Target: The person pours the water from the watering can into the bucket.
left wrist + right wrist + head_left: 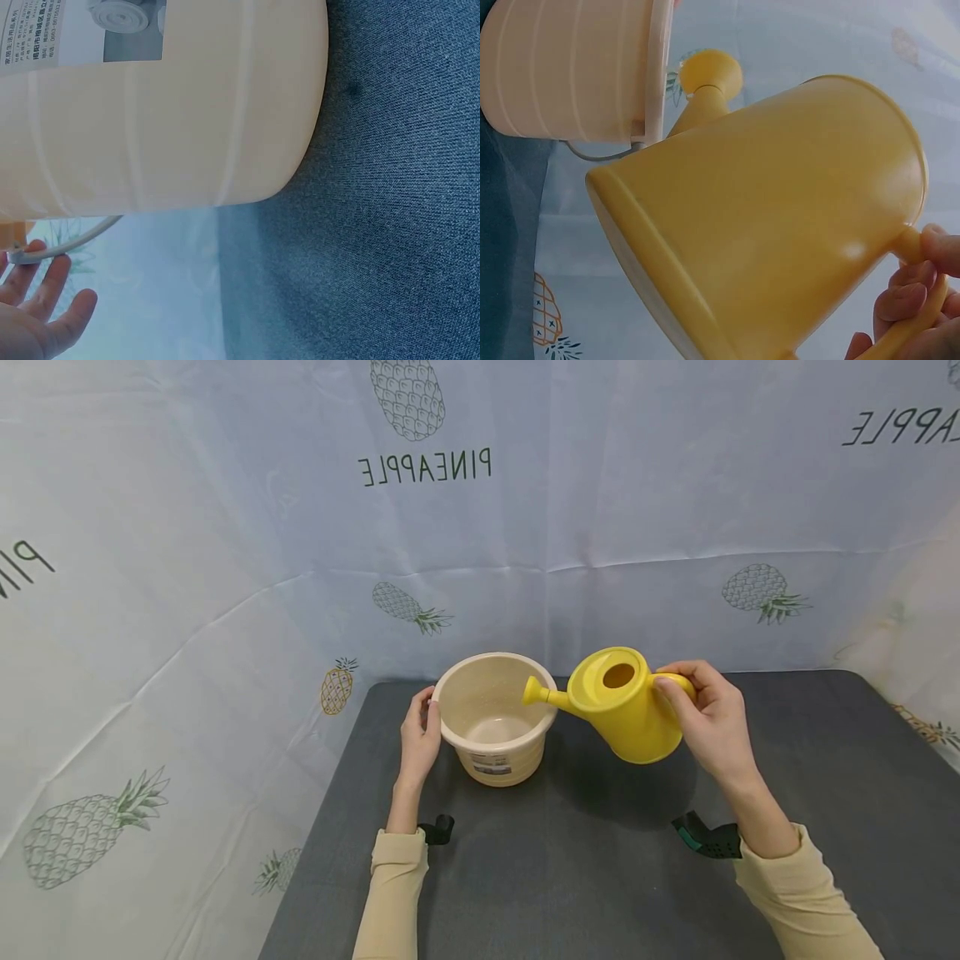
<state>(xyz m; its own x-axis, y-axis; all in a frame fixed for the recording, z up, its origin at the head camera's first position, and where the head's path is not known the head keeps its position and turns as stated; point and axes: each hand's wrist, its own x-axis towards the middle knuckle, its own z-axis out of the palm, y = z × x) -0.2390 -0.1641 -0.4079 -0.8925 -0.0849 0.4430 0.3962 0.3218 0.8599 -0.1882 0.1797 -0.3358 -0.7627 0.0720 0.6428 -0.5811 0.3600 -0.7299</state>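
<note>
A cream plastic bucket [495, 768] stands upright on the dark table, a printed label on its front. At its left side, my left hand [420, 735] touches the outside near the rim. In the left wrist view, the fingers [52, 289] of that hand are spread beside the thin grey bail handle [82, 238]. My right hand [712, 714] grips the handle of a yellow watering can [637, 722], raised above the table and tilted left. Its spout head [534, 691] reaches over the bucket's right rim. In the right wrist view, thumb and fingers [904, 300] wrap the can's handle.
The dark cloth-covered table [555, 877] extends around the bucket and under both arms. Behind it and to the left hangs a pale curtain [600, 510] printed with pineapples. A black strap [708, 839] sits on the right wrist, another strap [437, 829] on the left.
</note>
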